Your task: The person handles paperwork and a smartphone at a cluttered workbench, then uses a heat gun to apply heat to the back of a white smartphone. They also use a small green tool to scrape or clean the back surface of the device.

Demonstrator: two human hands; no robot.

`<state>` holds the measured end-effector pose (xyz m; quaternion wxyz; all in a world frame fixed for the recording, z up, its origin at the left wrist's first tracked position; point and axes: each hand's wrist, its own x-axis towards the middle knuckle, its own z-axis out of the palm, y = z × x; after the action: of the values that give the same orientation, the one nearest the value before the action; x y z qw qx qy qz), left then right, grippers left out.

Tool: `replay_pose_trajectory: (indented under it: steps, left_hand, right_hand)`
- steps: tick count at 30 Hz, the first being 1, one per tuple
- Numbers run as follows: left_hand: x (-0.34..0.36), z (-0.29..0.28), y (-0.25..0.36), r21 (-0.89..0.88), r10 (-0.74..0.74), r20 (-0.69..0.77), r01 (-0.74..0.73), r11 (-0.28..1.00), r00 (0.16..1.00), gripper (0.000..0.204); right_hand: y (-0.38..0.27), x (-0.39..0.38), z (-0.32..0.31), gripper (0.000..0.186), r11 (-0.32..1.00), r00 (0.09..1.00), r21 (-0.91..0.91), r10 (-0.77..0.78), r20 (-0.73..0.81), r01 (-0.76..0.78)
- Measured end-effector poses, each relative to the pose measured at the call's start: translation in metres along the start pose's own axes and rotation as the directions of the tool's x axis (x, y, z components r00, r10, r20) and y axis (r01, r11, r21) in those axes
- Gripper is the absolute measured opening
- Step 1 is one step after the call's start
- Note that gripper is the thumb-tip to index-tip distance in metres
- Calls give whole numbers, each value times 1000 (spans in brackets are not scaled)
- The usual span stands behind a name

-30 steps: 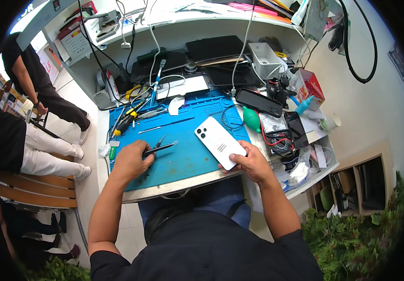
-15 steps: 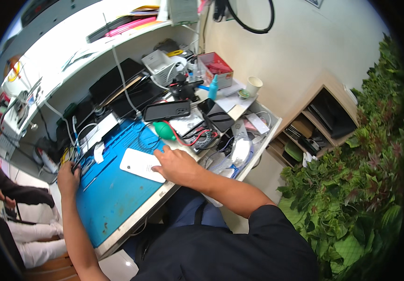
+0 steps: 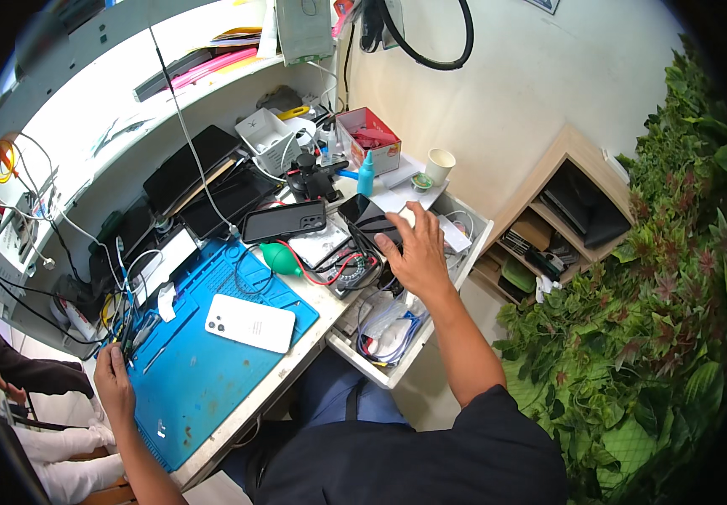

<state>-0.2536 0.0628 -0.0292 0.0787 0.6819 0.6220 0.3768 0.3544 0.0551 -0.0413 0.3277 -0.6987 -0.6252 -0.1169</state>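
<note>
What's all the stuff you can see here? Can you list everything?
Smartphone: one, white, on the mat
Work mat: one, blue, on the bench
Blower bulb: one, green, beside the mat
Phone or case: one, black, behind the bulb
Basket: one, white, bench's far side
Box: one, red and white, right of the basket
Bottle: one, light blue, near the box
Cup: one, cream, right of the bottle
Drawer: one, white, open, bench's right
Hand tools: several, mixed colours, mat's left
Cubby shelf: one, light wood, by the wall
Leaves: many, mostly green, right
Bystanders: number unclear, dark and white trousers, left edge
Left hand: one, bare, beside the tools
Right hand: one, bare, over the drawer side
</note>
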Motion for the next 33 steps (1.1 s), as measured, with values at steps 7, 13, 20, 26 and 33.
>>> replay_pose_trajectory:
  steps: [7,13,20,26,33]
  left_hand:
    - [-14,-17,40,-250,37,10,-33,968,999,14]
    - [-16,-28,48,-632,-92,-64,31,774,994,73]
    - [-39,-79,-16,-805,-142,1,85,587,990,83]
    - [-21,-69,4,-694,-357,-252,89,714,899,72]
    - [5,-78,-16,-439,-135,-553,-150,886,822,76]
  right_hand:
    - [-124,-43,-22,37,733,908,552,-400,-123,397]
    - [-193,-60,0,42,476,725,742,-689,-20,473]
    - [-188,-65,22,39,468,744,785,-668,14,405]
    - [-156,-75,15,36,630,832,711,-543,116,312]
    - [-154,-64,15,37,659,833,699,-527,166,278]
